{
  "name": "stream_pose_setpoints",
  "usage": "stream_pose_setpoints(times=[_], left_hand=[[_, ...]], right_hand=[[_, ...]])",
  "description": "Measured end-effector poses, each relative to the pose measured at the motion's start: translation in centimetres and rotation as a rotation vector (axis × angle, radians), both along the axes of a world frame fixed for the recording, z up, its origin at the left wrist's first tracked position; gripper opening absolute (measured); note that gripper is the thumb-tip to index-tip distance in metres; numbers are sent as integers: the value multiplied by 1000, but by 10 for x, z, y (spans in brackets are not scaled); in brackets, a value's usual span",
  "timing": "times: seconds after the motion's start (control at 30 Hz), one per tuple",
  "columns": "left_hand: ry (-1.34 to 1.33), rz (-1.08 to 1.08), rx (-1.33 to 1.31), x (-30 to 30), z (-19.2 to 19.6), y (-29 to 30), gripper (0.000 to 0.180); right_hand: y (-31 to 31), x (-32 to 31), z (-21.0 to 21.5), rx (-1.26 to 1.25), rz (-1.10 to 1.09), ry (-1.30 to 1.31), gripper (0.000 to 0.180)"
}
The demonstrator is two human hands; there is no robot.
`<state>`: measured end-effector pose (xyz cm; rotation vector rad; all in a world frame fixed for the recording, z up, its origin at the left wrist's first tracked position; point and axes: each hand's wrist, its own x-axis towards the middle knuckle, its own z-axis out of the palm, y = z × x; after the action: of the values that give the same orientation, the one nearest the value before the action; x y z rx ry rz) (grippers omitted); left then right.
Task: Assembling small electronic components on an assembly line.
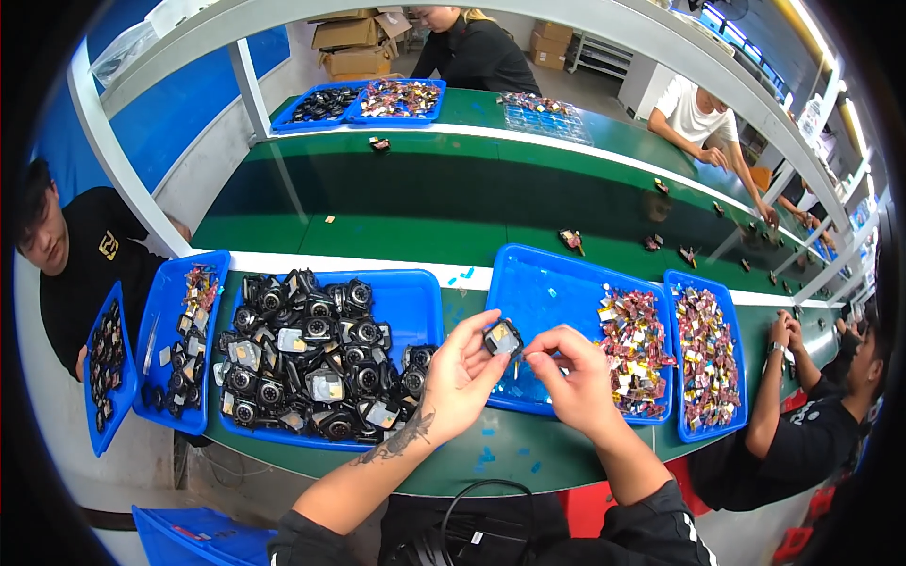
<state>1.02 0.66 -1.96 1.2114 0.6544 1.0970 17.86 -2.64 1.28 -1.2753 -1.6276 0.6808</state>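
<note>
The left hand (460, 370) was curled around a small black camera module (503, 337), pinching it between thumb and fingertips above the near strip of the green table (491, 451). The right hand (576, 377) sat just beside it at three o'clock, its thumb and forefinger nipped together at the module's edge; whether they gripped anything of their own I could not tell.

Below the hands lay the left rim of a blue tray (547, 283), mostly bare at that end, with a heap of small coloured parts (634, 347) piled toward three o'clock. At nine o'clock a wider blue tray (420, 292) was crowded with black modules (311, 363) nearly to its rim. A narrow gap of table separated the two trays, right under the hands.

Toward six o'clock the table edge ran close, with little free strip. At twelve o'clock, past a white line, the dark green conveyor belt (425, 203) stretched wide and largely open. Another person's forearm (766, 406) leaned in at three o'clock beyond a further tray (731, 302).
</note>
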Motion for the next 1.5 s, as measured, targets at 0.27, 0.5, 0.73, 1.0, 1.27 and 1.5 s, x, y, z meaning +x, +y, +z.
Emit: stream_pose_setpoints(times=[0.27, 0.5, 0.73, 1.0, 1.27, 1.5], left_hand=[[-131, 71, -136, -3, -4, 2, 44], [-115, -126, -102, 2, -3, -5, 42], [-138, -164, -32, 1, 0, -9, 45], [-68, -191, 10, 2, -2, -10, 45], [2, -204, 36, 2, 2, -12, 45], [-68, -245, -17, -2, 4, -9, 42]], right_hand=[[-2, -2, 2, -105, 8, 87, 17], [-8, -6, 4, 86, -77, -146, 19], [-7, -11, 8, 45, -147, -62, 9], [-6, -9, 9, 67, -92, -46, 9], [-6, -5, 17, 68, -125, -175, 11], [0, 1, 3, 94, -111, 78, 31]])
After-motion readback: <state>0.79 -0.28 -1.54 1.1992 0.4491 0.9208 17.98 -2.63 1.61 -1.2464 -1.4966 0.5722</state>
